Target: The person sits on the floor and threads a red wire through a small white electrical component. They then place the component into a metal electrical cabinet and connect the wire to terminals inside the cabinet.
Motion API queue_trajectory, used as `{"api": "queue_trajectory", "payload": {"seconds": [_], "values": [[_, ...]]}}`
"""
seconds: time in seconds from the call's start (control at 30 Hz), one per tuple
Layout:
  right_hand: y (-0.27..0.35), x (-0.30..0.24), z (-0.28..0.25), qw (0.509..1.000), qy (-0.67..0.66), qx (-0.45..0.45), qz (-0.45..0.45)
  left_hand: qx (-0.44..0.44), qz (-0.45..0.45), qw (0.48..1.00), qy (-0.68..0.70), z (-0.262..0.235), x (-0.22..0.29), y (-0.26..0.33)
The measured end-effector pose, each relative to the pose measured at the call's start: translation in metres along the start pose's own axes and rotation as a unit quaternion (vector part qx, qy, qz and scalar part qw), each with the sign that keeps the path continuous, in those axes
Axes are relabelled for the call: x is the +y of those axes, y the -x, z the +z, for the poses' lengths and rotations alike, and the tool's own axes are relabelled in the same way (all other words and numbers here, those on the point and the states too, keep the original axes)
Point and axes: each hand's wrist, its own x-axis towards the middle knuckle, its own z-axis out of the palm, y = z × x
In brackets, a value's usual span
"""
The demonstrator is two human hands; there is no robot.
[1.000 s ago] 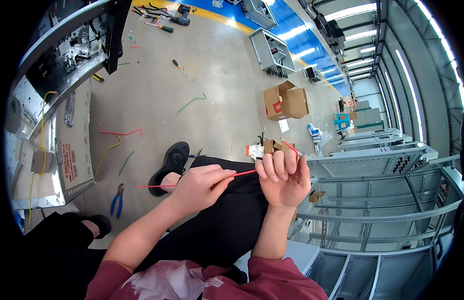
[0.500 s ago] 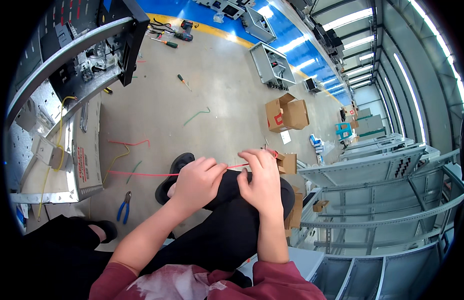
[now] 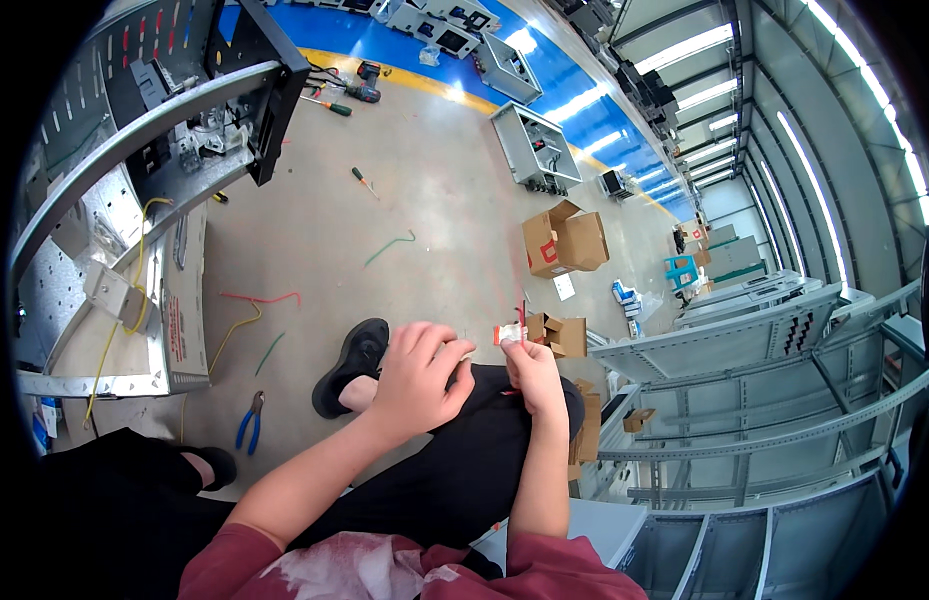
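Note:
My right hand (image 3: 536, 376) pinches a small orange-and-white packet (image 3: 508, 333) between thumb and fingers, above my right knee. A short length of red wire (image 3: 521, 312) rises just beyond the packet; whether the hand also grips it is hidden. To the left of it, my left hand (image 3: 420, 378) hovers with curved fingers and the thumb apart. Nothing shows clearly between those fingers. Blue-handled pliers (image 3: 250, 421) lie on the floor at the left. Red wire (image 3: 262, 298), yellow wire (image 3: 234, 332) and green wire (image 3: 389, 245) lie scattered farther off.
A metal cabinet frame (image 3: 134, 140) stands at the left. Two screwdrivers, one a small screwdriver (image 3: 364, 182), and a cordless drill (image 3: 365, 84) lie farther away. A cardboard box (image 3: 564, 240) and smaller cartons (image 3: 557, 337) sit at the right, beside grey cabinet frames (image 3: 724, 350).
The long red wire no longer stretches leftward through my hands. My right hand has turned and now shows the orange-and-white packet; my left hand has loosened and shifted slightly right.

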Motion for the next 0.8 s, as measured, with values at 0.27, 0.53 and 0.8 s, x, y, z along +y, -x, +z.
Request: {"api": "queue_trajectory", "payload": {"seconds": [0.27,0.53,0.8], "values": [[0.031,-0.007,0.037,0.823,-0.501,-0.258,-0.077,-0.172,-0.291,0.872,0.354,0.043,-0.012,0.040],[0.047,-0.009,0.048,0.738,-0.594,-0.307,-0.091,-0.134,-0.304,0.774,0.540,0.038,-0.011,0.046],[0.050,-0.011,0.054,0.751,-0.527,-0.366,-0.155,-0.122,-0.398,0.591,0.691,0.027,-0.004,0.043]]}}
